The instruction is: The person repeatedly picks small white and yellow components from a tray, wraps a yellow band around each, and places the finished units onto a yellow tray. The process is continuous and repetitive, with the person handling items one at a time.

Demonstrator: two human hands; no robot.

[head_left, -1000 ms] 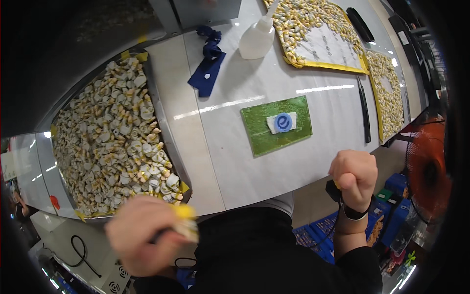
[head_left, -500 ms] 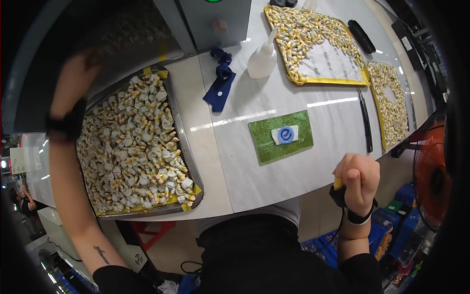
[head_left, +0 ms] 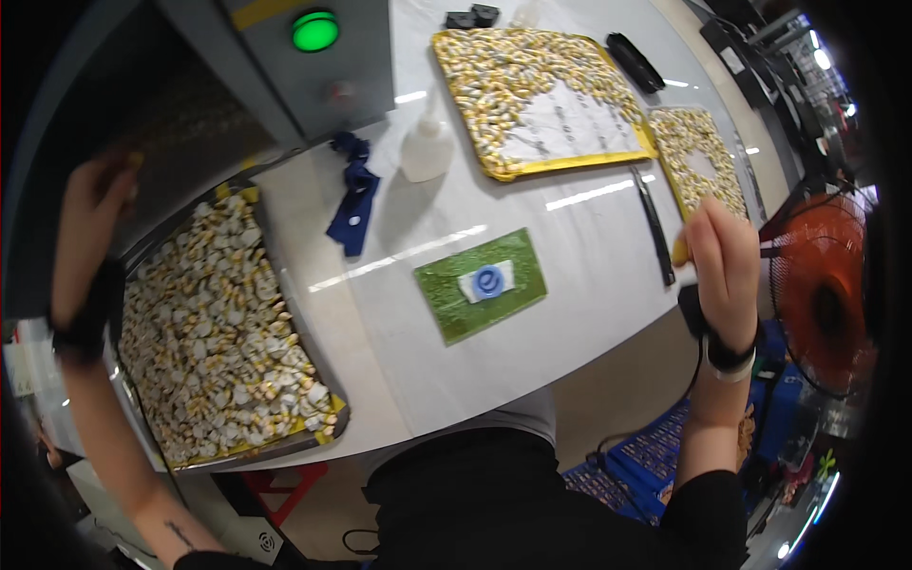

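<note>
My left hand is raised at the dark opening of a grey machine, above the far end of a metal tray heaped with small white-and-yellow pieces. Its fingers are blurred, with a yellowish spot at one tip. On the other side, my right hand hovers past the table's right edge with its fingers curled closed. Something yellow shows at its fingertips, too small to name. Between the hands a green rectangular mat lies on the table, with a white patch and a round blue piece on it.
The grey machine carries a lit green button. Behind the mat stand a white squeeze bottle and a dark blue cloth strap. Two yellow-rimmed trays hold similar pieces. Black tweezers lie right; an orange fan stands beyond.
The whole view has shifted, so the table things sit further left and the green button shows fully. My right hand has risen toward the smaller tray; my left stays by the machine opening.
</note>
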